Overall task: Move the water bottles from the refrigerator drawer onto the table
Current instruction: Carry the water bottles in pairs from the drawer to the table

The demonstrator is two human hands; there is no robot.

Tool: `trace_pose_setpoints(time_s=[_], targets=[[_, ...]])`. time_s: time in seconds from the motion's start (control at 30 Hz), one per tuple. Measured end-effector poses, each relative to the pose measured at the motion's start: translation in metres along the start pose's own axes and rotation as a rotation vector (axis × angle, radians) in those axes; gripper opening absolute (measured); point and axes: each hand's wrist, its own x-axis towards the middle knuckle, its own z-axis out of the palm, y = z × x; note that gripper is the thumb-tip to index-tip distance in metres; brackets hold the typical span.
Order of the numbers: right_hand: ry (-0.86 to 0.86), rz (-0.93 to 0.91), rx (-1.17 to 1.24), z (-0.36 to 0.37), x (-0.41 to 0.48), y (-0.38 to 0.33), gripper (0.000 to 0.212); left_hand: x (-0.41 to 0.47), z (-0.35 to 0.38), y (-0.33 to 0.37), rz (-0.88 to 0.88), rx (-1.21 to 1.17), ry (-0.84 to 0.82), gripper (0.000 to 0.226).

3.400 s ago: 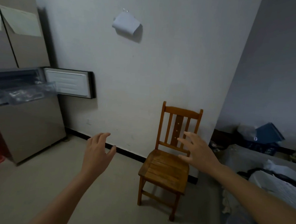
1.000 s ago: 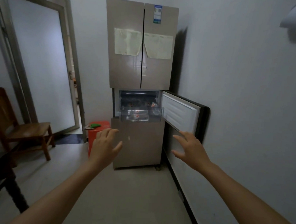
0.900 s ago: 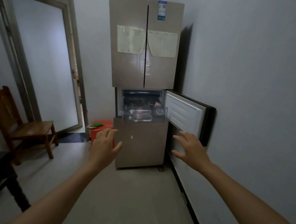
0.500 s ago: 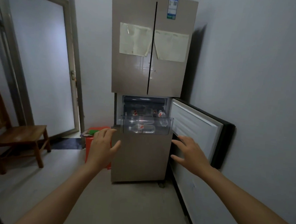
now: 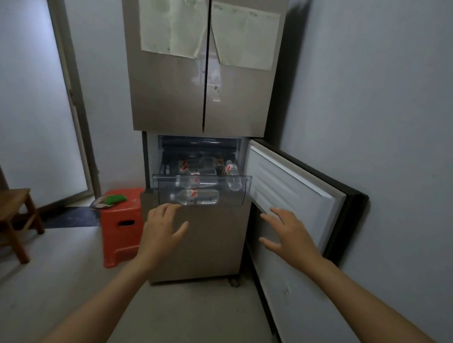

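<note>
At the far left stands a brown wooden chair (image 5: 6,212), and beside it a red plastic stool (image 5: 120,228) carries a green object (image 5: 117,198) that is too small to identify. The left hand (image 5: 162,227) hovers just below the front of the clear plastic drawer (image 5: 233,201), its fingers straight and spread, holding nothing. The drawer is pulled out of the middle compartment of the tall beige refrigerator (image 5: 203,99), whose upper doors bear pale paper sheets (image 5: 173,21). Several clear plastic water bottles with red-and-white labels (image 5: 196,196) lie on their sides inside the drawer, none of them touched. The right hand (image 5: 290,235) is held out lower right of the drawer, in front of the open white-lined compartment door (image 5: 295,185), fingers likewise extended and empty.
</note>
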Motion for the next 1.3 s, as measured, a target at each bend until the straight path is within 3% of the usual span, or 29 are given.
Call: trace_pose_setpoints(time_s=[0.33, 0.7, 1.1, 1.3], targets=[[-0.058, -0.038, 0.174, 0.06, 0.096, 0.084, 0.056, 0.085, 0.068, 0.012, -0.055, 0.059, 0.072, 0.039], [-0.223, -0.081, 0.291, 0.157, 0.169, 0.098, 0.056, 0.137, 0.102, -0.064, -0.248, 0.142, 0.097, 0.032], [-0.42, 0.002, 0.226, 0.24, 0.281, 0.111, 0.059, 0.24, 0.145, -0.137, -0.268, -0.164, 0.178, 0.028], [-0.515, 0.048, 0.23, 0.281, 0.298, 0.115, 0.059, 0.262, 0.168, -0.161, -0.267, -0.151, 0.119, 0.026]])
